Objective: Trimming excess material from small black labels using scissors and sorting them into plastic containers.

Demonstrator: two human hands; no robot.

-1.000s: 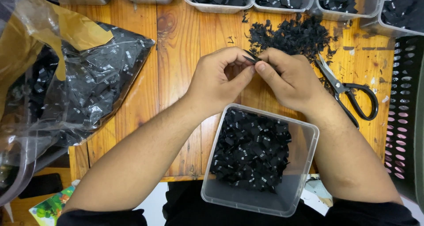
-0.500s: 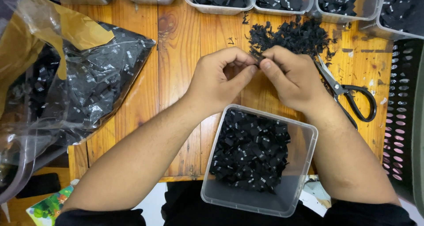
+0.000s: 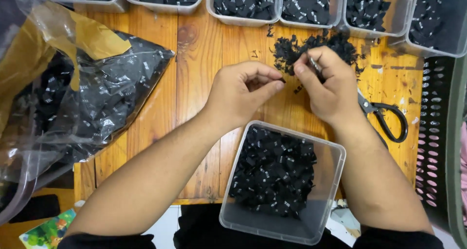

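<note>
Left hand (image 3: 243,91) is pinching a small black fabric label (image 3: 282,80) just above the clear plastic tub (image 3: 335,154); right hand (image 3: 328,86) is gripping a thin metal tool (image 3: 314,64) (tweezers, probably). Best keeping the pinch steady over the tub, beside the loose label pile (image 3: 311,47) on the desk (image 3: 204,49).

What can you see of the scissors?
The scissors lie flat on the wooden table, right of the right hand, which hides the blades. Two black loop handles point toward the right edge; a grey metal shank shows near the pivot. Whether they are open or closed cannot be told. Black scraps lie just beyond.
</note>
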